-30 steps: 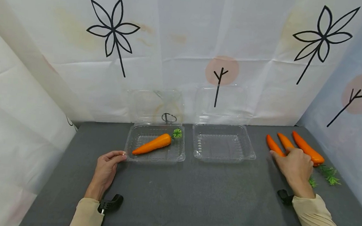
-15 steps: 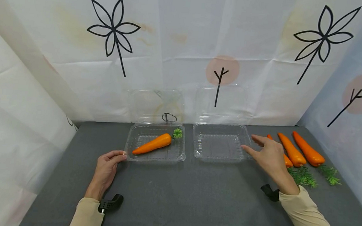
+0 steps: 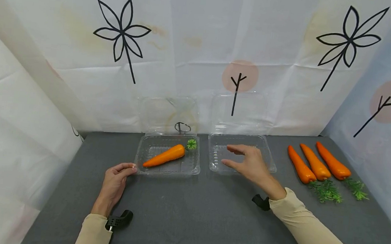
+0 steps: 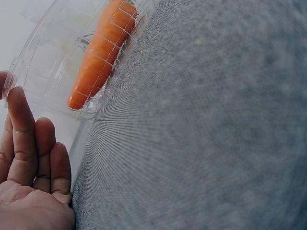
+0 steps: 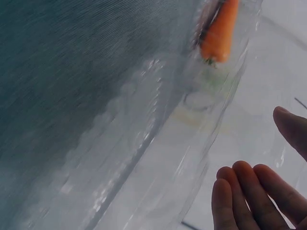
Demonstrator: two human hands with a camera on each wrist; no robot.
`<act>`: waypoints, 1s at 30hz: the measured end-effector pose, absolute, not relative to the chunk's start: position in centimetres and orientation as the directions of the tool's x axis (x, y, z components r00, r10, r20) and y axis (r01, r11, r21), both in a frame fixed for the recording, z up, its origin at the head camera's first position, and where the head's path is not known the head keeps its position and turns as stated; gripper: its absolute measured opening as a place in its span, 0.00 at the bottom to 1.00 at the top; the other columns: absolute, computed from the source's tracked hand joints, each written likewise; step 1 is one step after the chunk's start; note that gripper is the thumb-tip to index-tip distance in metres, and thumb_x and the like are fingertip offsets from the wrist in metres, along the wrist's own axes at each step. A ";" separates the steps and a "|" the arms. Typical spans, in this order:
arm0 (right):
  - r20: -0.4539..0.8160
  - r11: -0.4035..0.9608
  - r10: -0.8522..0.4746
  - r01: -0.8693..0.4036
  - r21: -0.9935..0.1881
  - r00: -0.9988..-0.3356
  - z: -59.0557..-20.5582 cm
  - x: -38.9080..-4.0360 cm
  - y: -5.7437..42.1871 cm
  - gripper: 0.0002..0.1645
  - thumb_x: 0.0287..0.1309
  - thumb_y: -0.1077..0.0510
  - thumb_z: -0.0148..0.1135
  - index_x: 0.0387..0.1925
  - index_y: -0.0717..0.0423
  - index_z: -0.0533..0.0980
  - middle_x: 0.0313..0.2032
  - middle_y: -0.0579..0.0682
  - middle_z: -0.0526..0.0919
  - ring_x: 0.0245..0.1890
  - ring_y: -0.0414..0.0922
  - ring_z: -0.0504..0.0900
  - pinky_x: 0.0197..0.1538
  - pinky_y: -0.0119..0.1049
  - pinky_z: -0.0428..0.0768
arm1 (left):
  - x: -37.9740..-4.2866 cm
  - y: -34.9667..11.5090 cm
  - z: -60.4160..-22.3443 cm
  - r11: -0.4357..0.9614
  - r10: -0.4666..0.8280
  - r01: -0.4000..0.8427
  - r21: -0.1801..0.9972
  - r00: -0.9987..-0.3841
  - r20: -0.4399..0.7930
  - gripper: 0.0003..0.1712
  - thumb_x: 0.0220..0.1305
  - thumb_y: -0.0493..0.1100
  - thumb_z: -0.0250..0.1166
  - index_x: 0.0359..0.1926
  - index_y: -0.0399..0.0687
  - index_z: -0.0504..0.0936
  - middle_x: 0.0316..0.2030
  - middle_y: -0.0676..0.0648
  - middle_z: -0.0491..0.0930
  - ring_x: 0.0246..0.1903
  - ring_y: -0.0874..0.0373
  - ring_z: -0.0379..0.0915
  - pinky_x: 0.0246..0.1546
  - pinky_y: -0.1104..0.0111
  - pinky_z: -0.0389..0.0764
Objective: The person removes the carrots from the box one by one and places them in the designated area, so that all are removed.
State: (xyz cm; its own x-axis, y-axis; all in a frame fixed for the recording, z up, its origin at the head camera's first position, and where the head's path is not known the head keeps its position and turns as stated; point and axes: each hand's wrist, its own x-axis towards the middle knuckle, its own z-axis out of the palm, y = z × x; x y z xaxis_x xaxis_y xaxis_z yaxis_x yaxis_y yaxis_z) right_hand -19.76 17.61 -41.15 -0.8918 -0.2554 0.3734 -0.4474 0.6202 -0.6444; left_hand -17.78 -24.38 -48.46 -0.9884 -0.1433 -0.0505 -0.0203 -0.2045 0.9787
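Observation:
My left hand (image 3: 114,186) pinches the front left corner of a clear plastic clamshell container (image 3: 191,165) between thumb and fingers. Inside it lies an orange carrot (image 3: 164,156) with a green tuft, also seen in the left wrist view as a carrot (image 4: 103,52) behind the clear wall. My right hand (image 3: 252,166) hovers over a second clear clamshell container (image 3: 216,151), thumb and fingers apart, holding nothing. That container has nothing visible in it, though the hand hides part. In the right wrist view the fingers (image 5: 249,196) are extended and touch nothing.
Three carrots with green tops lie side by side at the right: a left carrot (image 3: 300,165), a middle carrot (image 3: 315,162) and a right carrot (image 3: 332,162). Both container lids stand raised against the white backdrop (image 3: 186,70). A grey cloth (image 3: 186,222) covers the table.
My right hand has let go of the carrots at the right and moved left over the second container. The left hand stays at the first container's corner.

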 end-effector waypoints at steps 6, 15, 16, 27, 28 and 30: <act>0.304 0.556 -0.334 -0.447 -0.701 -0.892 -40.6 -20.6 14.2 0.30 0.54 0.55 0.78 0.57 0.63 0.81 0.53 0.57 0.85 0.52 0.58 0.84 0.52 0.54 0.81 | -17.7 -24.4 -48.5 -0.202 -0.152 -0.025 0.979 -0.987 -0.056 0.05 0.63 0.26 0.66 0.34 0.37 0.86 0.35 0.49 0.82 0.40 0.57 0.74 0.49 0.72 0.76; 0.245 0.533 -0.453 -0.481 -0.696 -0.857 -41.5 -21.9 9.8 0.32 0.57 0.55 0.76 0.60 0.63 0.79 0.55 0.57 0.83 0.54 0.56 0.82 0.56 0.54 0.79 | -17.8 -24.3 -48.5 -0.205 -0.153 -0.040 0.978 -0.986 -0.072 0.04 0.63 0.26 0.66 0.35 0.36 0.86 0.35 0.49 0.82 0.40 0.57 0.74 0.50 0.72 0.75; 0.243 0.537 -0.468 -0.492 -0.685 -0.850 -41.6 -22.0 9.3 0.32 0.57 0.54 0.76 0.61 0.64 0.78 0.56 0.57 0.83 0.55 0.56 0.82 0.56 0.53 0.79 | -17.8 -24.3 -48.5 -0.204 -0.154 -0.042 0.978 -0.985 -0.074 0.05 0.63 0.26 0.66 0.35 0.36 0.86 0.35 0.49 0.82 0.40 0.57 0.74 0.50 0.72 0.75; 0.161 0.593 -0.575 -0.544 -0.593 -0.802 -42.3 -22.9 5.2 0.36 0.58 0.53 0.76 0.64 0.62 0.75 0.61 0.57 0.79 0.63 0.55 0.76 0.64 0.51 0.73 | -17.8 -24.4 -48.5 -0.188 -0.163 -0.044 0.981 -0.984 -0.076 0.05 0.63 0.25 0.66 0.37 0.34 0.85 0.34 0.51 0.82 0.39 0.58 0.74 0.48 0.72 0.76; 0.152 0.605 -0.579 -0.546 -0.579 -0.801 -42.4 -23.0 4.9 0.36 0.58 0.52 0.76 0.65 0.62 0.75 0.62 0.57 0.78 0.64 0.55 0.74 0.66 0.51 0.71 | -17.8 -24.4 -48.5 -0.188 -0.163 -0.047 0.981 -0.983 -0.078 0.05 0.63 0.25 0.66 0.37 0.34 0.85 0.34 0.51 0.82 0.39 0.58 0.74 0.48 0.73 0.76; 0.143 0.625 -0.586 -0.557 -0.547 -0.798 -42.7 -23.2 4.4 0.37 0.58 0.52 0.76 0.66 0.61 0.74 0.64 0.57 0.77 0.66 0.56 0.73 0.68 0.51 0.69 | -17.8 -24.3 -48.6 -0.186 -0.162 -0.046 0.982 -0.984 -0.077 0.05 0.63 0.25 0.66 0.37 0.34 0.85 0.34 0.51 0.82 0.40 0.58 0.74 0.48 0.73 0.76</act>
State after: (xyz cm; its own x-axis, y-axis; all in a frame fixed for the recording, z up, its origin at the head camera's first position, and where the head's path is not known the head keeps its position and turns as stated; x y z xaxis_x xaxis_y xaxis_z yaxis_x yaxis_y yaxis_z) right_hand -23.16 4.38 -42.71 -0.7978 -0.5857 0.1428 -0.5568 0.6251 -0.5470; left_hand -17.81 -24.32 -48.57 -0.9838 -0.1620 -0.0765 -0.0458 -0.1856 0.9816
